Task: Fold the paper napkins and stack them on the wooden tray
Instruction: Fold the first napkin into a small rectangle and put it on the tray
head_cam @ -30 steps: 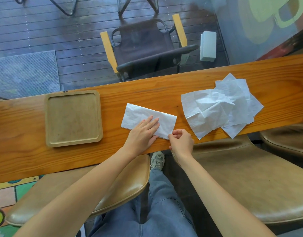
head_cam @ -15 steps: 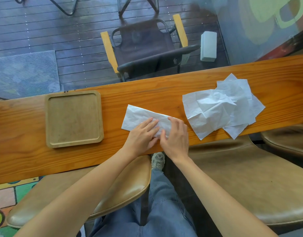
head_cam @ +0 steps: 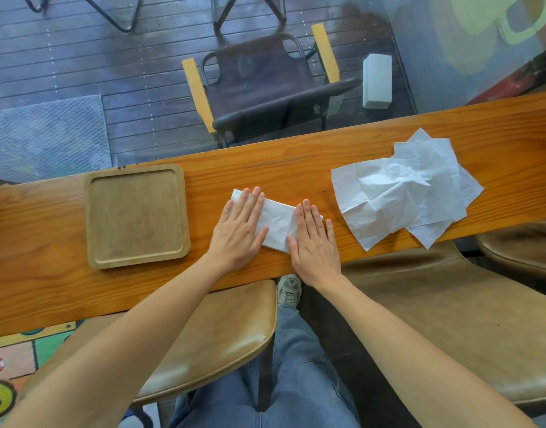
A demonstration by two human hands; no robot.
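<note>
I note my left hand (head_cam: 239,230) and right hand (head_cam: 313,239) pressing flat, fingers straight, on one half-folded napkin (head_cam: 276,225) on the counter (head_cam: 296,168); tray (head_cam: 94,217) holds nothing; loose napkins (head_cam: 398,189) unfolded; task barely begun

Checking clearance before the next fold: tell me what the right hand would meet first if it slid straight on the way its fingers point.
Probably nothing on the counter: the right hand points to its far edge, with only bare wood ahead.

Floor mat (head_cam: 0,396) (bottom left) shows an "S".
</note>
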